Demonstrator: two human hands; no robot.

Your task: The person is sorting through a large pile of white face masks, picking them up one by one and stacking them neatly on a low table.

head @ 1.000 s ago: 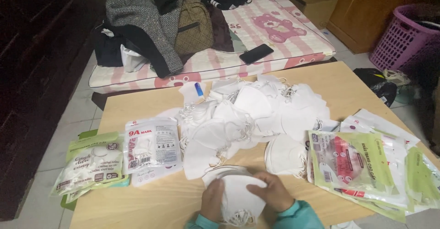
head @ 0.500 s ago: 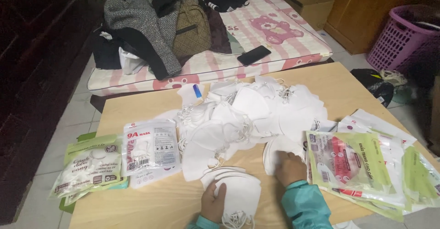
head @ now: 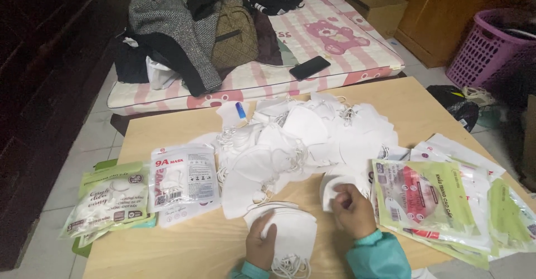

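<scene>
A big loose pile of white face masks [head: 304, 139] covers the middle of a light wooden table [head: 167, 251]. My left hand [head: 261, 244] lies flat on a small stack of folded white masks [head: 290, 234] at the near edge, pressing it down. My right hand [head: 352, 209] is just right of that stack, its fingers pinching the edge of another white mask [head: 330, 188] beside the pile. Both sleeves are teal.
Sealed white mask packets [head: 184, 178] and green packets [head: 109, 198] lie at the left; a fan of green-and-red empty bags [head: 430, 201] at the right. Behind the table, a pink mattress [head: 335, 39] holds clothes, a bag and a dark phone [head: 310, 67]. A purple basket [head: 488, 44] stands far right.
My right hand has left the stack it was pressing with the left and moved right to another mask beside the pile. The left hand stays on the stack.
</scene>
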